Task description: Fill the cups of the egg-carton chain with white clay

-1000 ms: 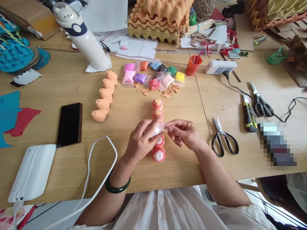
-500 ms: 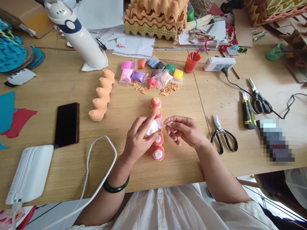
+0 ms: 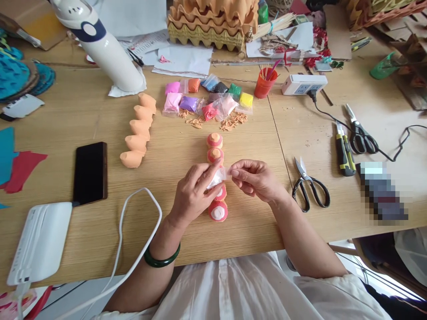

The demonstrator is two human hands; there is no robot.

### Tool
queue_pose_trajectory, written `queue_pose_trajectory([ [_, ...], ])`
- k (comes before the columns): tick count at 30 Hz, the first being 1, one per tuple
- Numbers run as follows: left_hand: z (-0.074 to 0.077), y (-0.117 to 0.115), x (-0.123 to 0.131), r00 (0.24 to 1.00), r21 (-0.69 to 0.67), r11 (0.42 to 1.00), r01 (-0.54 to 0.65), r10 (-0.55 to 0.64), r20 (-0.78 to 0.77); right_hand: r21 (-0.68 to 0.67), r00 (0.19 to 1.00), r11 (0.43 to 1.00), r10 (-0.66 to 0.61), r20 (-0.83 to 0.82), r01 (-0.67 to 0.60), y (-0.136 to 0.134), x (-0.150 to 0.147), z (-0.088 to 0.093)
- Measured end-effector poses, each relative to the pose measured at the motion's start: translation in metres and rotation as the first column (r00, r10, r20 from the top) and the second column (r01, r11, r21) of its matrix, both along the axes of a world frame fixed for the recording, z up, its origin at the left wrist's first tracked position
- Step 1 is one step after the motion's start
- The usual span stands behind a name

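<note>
My left hand [image 3: 193, 193] is closed on a small clear packet of white clay [image 3: 216, 178], held just above the table. My right hand [image 3: 256, 179] pinches the packet's right end with thumb and forefinger. Under the hands runs a row of round orange cups topped with pink and white clay [image 3: 218, 210]; two more of them [image 3: 214, 140] show beyond my fingers. A strip of plain orange egg-carton cups [image 3: 137, 130] lies to the left.
Bags of coloured clay [image 3: 207, 98] and orange scraps lie behind the row. Black scissors [image 3: 308, 186], a utility knife [image 3: 342, 151] and more scissors [image 3: 360, 133] lie right. A phone [image 3: 90, 171], a white device [image 3: 40, 242] with its cable, and a white bottle [image 3: 100, 44] sit left.
The view has drifted slightly, and my fingers have shifted on the white clay packet. My right hand has closed back onto the packet's end.
</note>
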State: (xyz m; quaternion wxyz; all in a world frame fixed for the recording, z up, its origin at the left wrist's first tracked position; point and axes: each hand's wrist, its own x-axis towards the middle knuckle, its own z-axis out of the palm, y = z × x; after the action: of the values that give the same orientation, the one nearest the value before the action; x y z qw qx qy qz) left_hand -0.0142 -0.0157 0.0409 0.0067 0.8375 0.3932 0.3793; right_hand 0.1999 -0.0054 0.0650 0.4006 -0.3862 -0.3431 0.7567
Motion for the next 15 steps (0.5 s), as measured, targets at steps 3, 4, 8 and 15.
queue_pose_trajectory([
  [3, 0.0015, 0.0002, 0.0004, 0.999, -0.023, 1.000, -0.017, 0.017, 0.032, -0.002, 1.000, 1.000, -0.012, 0.001, 0.012, 0.0008, 0.0003, -0.0004],
  [4, 0.0021, 0.0004, 0.0005, 0.998, -0.029, 0.999, -0.027, 0.029, 0.048, -0.005, 1.000, 1.000, -0.020, -0.006, 0.020, 0.0011, 0.0006, -0.0003],
  [8, 0.0034, 0.0010, 0.0001, 0.992, -0.049, 0.997, -0.062, 0.067, 0.107, -0.019, 0.995, 0.996, -0.091, -0.048, 0.090, 0.0021, 0.0024, -0.0001],
  [15, 0.0024, 0.0015, 0.0001, 0.986, -0.069, 0.995, -0.074, 0.084, 0.147, -0.022, 0.993, 0.998, -0.065, -0.098, 0.063, 0.0036, 0.0071, 0.0006],
])
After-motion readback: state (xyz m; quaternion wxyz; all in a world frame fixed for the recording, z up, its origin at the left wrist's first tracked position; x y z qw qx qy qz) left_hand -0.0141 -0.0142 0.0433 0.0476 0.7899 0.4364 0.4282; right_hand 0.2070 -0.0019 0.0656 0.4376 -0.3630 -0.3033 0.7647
